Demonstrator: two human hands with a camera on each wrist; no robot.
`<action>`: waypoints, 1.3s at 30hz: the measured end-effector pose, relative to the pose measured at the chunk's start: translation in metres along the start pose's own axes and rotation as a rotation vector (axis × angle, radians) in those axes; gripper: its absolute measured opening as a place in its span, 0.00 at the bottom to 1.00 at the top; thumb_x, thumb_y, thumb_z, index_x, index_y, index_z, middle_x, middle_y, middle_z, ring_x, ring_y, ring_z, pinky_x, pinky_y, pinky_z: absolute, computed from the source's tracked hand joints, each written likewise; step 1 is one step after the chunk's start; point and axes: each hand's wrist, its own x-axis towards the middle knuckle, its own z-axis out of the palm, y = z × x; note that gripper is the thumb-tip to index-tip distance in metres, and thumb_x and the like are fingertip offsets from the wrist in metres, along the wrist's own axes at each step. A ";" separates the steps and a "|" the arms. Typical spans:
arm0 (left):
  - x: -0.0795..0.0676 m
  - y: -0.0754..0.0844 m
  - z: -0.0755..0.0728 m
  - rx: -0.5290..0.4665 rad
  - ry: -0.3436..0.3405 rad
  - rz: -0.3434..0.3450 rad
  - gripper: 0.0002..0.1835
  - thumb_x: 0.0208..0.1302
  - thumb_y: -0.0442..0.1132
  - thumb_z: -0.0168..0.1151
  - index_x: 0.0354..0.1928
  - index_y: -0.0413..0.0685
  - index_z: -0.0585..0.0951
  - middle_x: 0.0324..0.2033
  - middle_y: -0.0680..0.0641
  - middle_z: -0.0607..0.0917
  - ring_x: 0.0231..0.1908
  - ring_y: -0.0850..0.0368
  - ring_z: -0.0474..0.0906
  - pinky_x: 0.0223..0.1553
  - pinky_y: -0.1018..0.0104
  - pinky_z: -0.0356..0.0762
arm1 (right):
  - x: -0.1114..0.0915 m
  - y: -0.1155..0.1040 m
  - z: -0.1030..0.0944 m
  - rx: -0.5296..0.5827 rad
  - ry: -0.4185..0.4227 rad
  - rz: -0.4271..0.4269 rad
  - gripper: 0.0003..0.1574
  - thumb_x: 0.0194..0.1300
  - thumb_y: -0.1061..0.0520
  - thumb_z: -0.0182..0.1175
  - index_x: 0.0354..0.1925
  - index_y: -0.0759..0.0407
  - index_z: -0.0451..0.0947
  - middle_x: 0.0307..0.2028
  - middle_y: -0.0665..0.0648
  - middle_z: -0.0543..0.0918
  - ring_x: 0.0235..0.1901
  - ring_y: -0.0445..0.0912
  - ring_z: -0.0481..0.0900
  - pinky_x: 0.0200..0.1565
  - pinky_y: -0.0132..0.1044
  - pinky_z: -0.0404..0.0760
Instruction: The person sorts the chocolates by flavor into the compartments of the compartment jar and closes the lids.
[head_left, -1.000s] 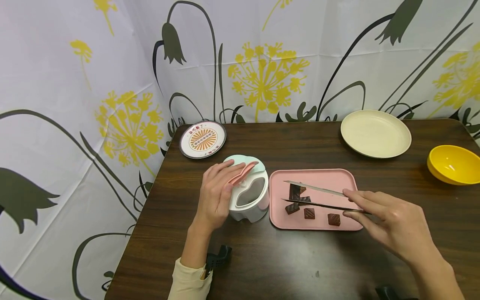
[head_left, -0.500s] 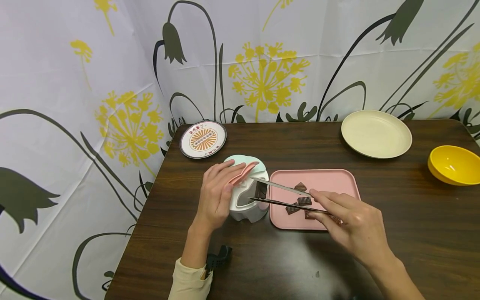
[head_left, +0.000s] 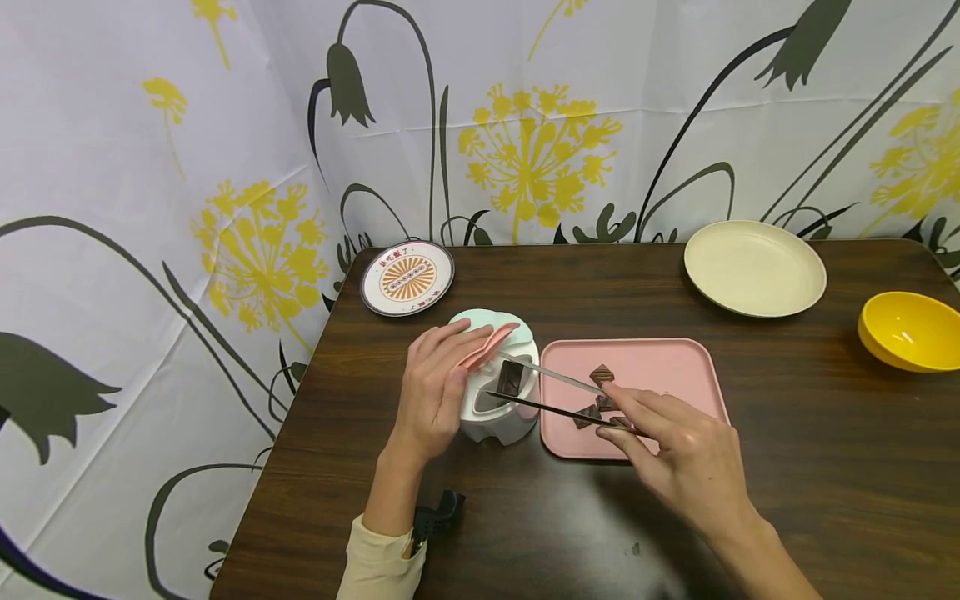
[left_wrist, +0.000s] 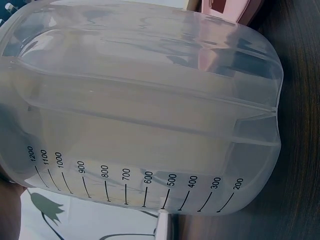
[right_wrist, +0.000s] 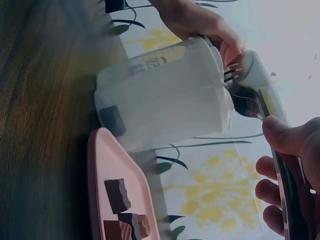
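In the head view, my left hand holds up the pink lid flap of a translucent jug with a white and mint top. My right hand pinches metal tongs from the right, their tips at the jug's opening. A dark chocolate piece shows in that opening, between the tong arms; whether they still grip it I cannot tell. Through the jug wall in the right wrist view, a dark block appears low inside. Only the jug's marked side fills the left wrist view.
A pink tray beside the jug bears several chocolate pieces. Farther back are a patterned plate on the left and a cream plate on the right. A yellow bowl stands at the table's right side.
My right hand has carried the tongs leftward with a chocolate piece, from over the tray to the jug's opening. My left hand has stayed at the lid flap.
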 end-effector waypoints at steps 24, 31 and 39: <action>0.001 0.000 0.001 -0.008 -0.004 -0.004 0.28 0.73 0.49 0.34 0.55 0.46 0.83 0.54 0.49 0.83 0.61 0.47 0.73 0.62 0.44 0.56 | -0.003 0.021 -0.021 -0.103 -0.024 0.102 0.36 0.64 0.28 0.56 0.57 0.48 0.82 0.37 0.46 0.86 0.21 0.37 0.75 0.20 0.39 0.70; 0.000 0.000 0.000 -0.006 -0.006 -0.007 0.28 0.73 0.49 0.34 0.55 0.47 0.83 0.54 0.50 0.83 0.61 0.47 0.72 0.63 0.44 0.56 | -0.015 0.046 -0.031 -0.193 -0.058 0.170 0.34 0.54 0.35 0.69 0.55 0.47 0.83 0.31 0.45 0.84 0.19 0.39 0.74 0.17 0.40 0.65; -0.001 -0.001 0.001 -0.009 -0.005 -0.005 0.28 0.73 0.49 0.34 0.54 0.46 0.83 0.54 0.50 0.83 0.60 0.47 0.72 0.62 0.43 0.57 | -0.034 0.067 -0.034 -0.264 -0.185 0.283 0.36 0.41 0.46 0.79 0.52 0.48 0.85 0.22 0.41 0.80 0.17 0.38 0.70 0.17 0.37 0.62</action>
